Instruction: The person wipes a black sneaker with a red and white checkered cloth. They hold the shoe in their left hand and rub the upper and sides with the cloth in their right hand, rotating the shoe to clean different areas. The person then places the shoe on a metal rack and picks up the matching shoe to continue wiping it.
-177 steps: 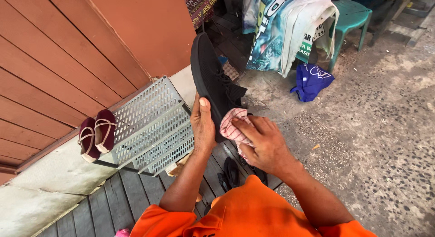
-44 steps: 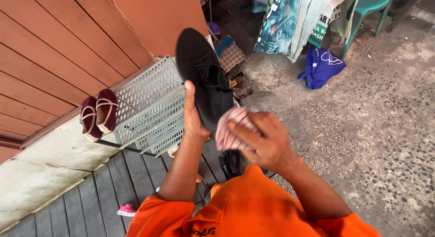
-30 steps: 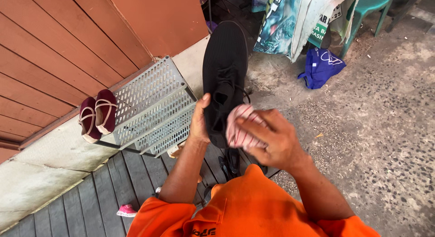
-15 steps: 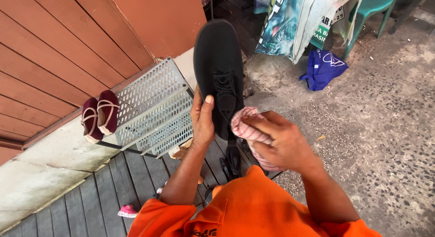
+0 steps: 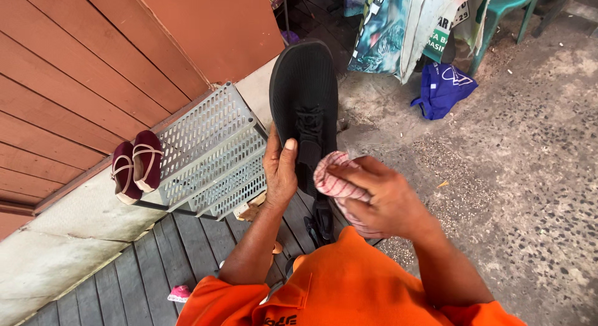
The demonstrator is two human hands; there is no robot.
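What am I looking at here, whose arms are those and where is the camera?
There is no machine here: these are a person's two bare hands, filmed by a camera worn on their head and looking down, so the orange shirt at the bottom is their own. The left hand holds a black lace-up shoe upright by its heel end. The right hand grips a bunched pink striped cloth against the shoe. Beside them, on grey wooden decking, stands a grey perforated shoe rack with a pair of maroon strapped shoes at its end. A blue bag lies on the concrete farther off.
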